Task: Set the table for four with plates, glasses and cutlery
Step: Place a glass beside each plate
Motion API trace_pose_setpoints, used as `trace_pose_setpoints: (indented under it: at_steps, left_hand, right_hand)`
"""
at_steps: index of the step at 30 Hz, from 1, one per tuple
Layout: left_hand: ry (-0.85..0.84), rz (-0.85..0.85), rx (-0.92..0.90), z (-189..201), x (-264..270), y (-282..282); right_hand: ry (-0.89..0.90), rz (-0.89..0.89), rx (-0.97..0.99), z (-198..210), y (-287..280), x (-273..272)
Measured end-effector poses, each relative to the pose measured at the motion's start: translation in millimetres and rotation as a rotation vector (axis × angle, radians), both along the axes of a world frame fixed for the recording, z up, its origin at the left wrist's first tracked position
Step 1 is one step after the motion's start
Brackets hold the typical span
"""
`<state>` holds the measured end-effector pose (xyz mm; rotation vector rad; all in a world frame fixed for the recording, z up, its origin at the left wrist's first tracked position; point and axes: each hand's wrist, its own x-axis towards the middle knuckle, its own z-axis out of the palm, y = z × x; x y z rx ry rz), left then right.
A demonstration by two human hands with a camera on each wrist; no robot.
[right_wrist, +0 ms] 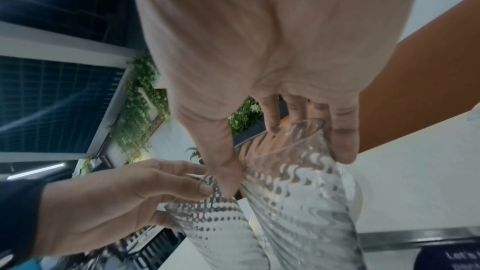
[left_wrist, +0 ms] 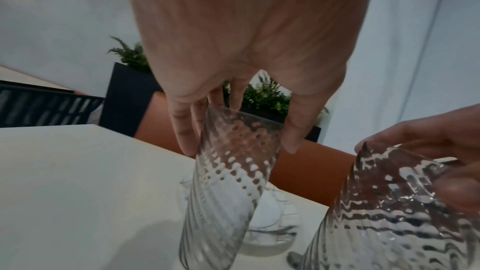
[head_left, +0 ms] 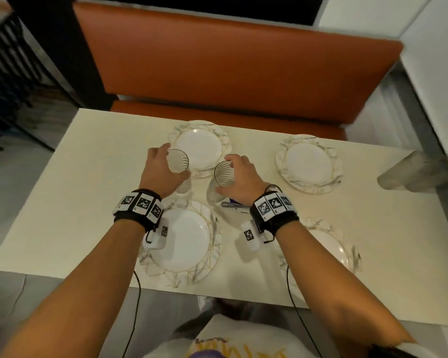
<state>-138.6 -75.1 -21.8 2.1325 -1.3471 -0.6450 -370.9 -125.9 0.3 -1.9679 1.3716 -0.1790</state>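
Ribbed glass fills both hands: the left hand [head_left: 157, 168] curls round one tumbler [head_left: 179, 169], the right hand [head_left: 239, 177] round the other tumbler [head_left: 221, 182], mid-table [head_left: 62, 192]; four plates [head_left: 199, 149] are down, so glasses are the step; next, probably part them toward ten and two o'clock, where bare room remains before the far edge.

Both forearms are bare. Each wrist wears a black strap, the left wrist strap [head_left: 137, 215] and the right wrist strap [head_left: 276, 215], topped with a row of white tiles printed with black square-code markers. A small white camera box [head_left: 157, 235] bearing its own marker hangs under the left strap, another white box [head_left: 251, 236] under the right. A thin black cable [head_left: 137, 293] trails from each. The white shirt [head_left: 230, 342] carries a yellow and purple print.
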Motion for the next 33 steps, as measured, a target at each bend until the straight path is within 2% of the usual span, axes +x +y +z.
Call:
trace_pose_setpoints:
  at_steps: [10, 21, 33]
  left_hand:
    - [0.006, 0.048, 0.027, -29, 33, 6]
    - [-0.008, 0.058, 0.047, -30, 45, -3]
    - [-0.001, 0.069, 0.080, -28, 51, -8]
  right_hand:
    - [0.082, 0.029, 0.012, -21, -2, 21]
    - [0.143, 0.185, 0.007, -23, 6, 31]
    - [0.289, 0.239, 0.032, -20, 11, 14]
